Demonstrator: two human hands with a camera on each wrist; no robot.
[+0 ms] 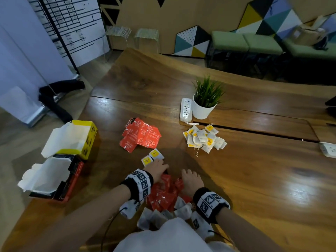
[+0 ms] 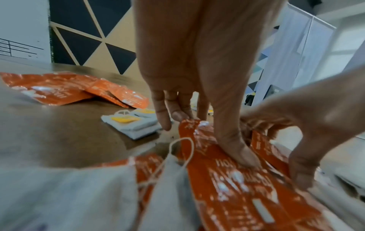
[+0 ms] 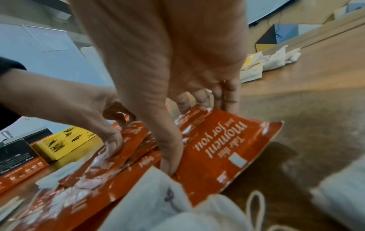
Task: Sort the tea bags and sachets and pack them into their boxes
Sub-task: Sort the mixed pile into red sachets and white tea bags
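Observation:
A mixed heap of red sachets and white tea bags lies at the table's near edge. My left hand reaches into its far side; in the left wrist view the thumb presses on a red sachet while the fingers curl over its far end. My right hand grips a red sachet between thumb and fingers. A sorted pile of red sachets lies farther back, a sorted pile of tea bags to its right. Two yellow-tagged tea bags lie just beyond my left hand.
At the left stand an open yellow box and an open red-and-black box, both with white liners. A potted plant and a white power strip stand behind the tea bag pile. Another power strip is at the right edge.

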